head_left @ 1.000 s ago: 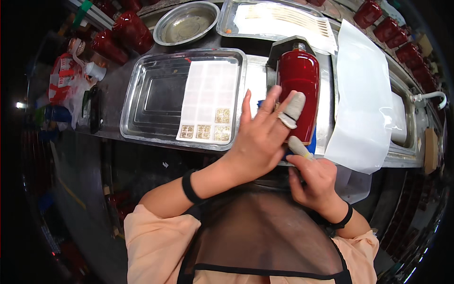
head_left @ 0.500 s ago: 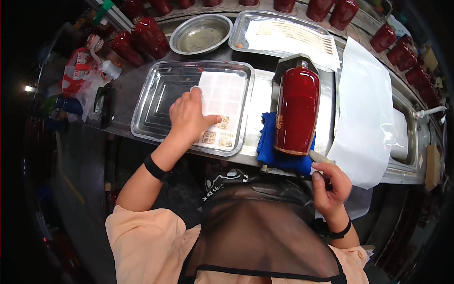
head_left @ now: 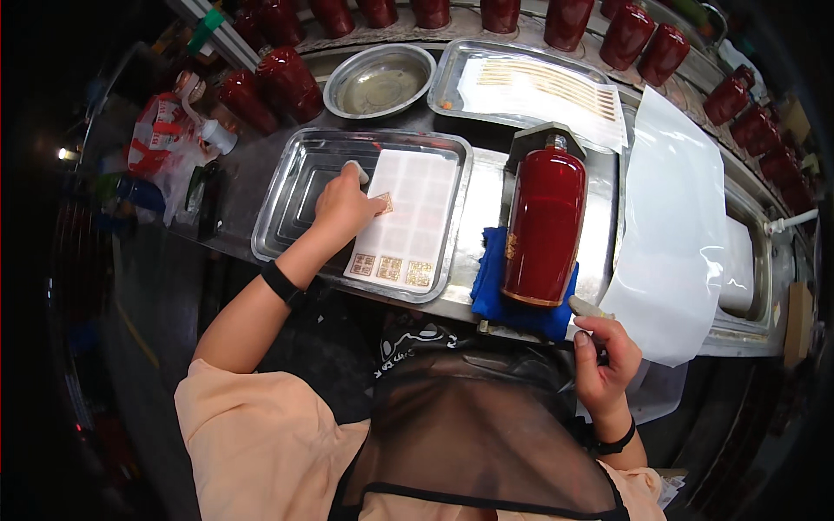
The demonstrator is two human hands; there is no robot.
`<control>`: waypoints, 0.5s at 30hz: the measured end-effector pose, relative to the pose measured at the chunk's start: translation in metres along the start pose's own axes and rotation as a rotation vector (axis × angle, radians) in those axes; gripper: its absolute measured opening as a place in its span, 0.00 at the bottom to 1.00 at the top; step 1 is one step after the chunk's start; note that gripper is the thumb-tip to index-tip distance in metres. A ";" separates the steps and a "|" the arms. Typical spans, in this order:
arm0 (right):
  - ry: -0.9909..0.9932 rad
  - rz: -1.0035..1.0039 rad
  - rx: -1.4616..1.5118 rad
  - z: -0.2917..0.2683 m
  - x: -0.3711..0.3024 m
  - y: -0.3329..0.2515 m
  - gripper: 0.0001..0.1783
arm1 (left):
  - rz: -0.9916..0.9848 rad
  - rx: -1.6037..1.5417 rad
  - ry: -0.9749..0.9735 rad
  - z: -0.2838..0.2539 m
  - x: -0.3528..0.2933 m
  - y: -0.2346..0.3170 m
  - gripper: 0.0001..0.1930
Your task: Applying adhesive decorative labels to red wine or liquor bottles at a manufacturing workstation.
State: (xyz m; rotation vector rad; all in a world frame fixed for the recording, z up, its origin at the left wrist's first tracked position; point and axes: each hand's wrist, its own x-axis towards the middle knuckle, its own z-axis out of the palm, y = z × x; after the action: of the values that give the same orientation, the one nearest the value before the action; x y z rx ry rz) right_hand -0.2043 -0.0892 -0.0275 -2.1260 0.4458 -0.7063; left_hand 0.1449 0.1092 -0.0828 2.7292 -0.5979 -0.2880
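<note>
My left hand [head_left: 343,208] is over a clear tray [head_left: 269,217]. Its thumb is on a small square gold decal [head_left: 386,203], which sits tilted on the white decal sheet [head_left: 404,221]. A white cover is on one fingertip. More gold decals [head_left: 390,267] line the sheet's near end. A glossy dark-red bottle [head_left: 546,226] lies with its neck away from me, its near end on a blue cloth [head_left: 491,282]. Beside that end, my right hand [head_left: 608,356] has thumb and finger closed around a small pale piece [head_left: 571,332]; its kind is unclear. A beige, finger-like shape [head_left: 592,308] lies just above.
Behind are a round metal bowl [head_left: 380,82] and a tray [head_left: 447,74] with gold strips on white paper. White sheeting [head_left: 669,234] covers the right side, beside a sink [head_left: 764,260]. Red bottles [head_left: 569,22] line the back; plastic bags [head_left: 161,148] lie left.
My left thumb has shifted left with the gold decal, away from the row of decals. My right hand has stayed by the bottle. The whole view has shifted slightly.
</note>
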 end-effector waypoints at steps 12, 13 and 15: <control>0.025 0.051 0.035 -0.003 0.011 0.005 0.07 | 0.046 -0.232 0.054 -0.001 0.018 -0.023 0.22; 0.033 0.055 0.027 -0.003 0.013 0.006 0.07 | 0.098 -0.277 0.064 -0.004 0.015 -0.013 0.20; 0.052 0.131 0.052 -0.003 0.017 0.011 0.06 | 0.197 -0.347 0.013 -0.022 -0.004 0.031 0.18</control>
State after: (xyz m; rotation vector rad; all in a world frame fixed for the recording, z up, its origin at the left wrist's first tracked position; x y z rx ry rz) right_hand -0.1934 -0.1066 -0.0288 -2.0135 0.5830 -0.6915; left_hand 0.1361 0.0904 -0.0512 2.3199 -0.7313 -0.2944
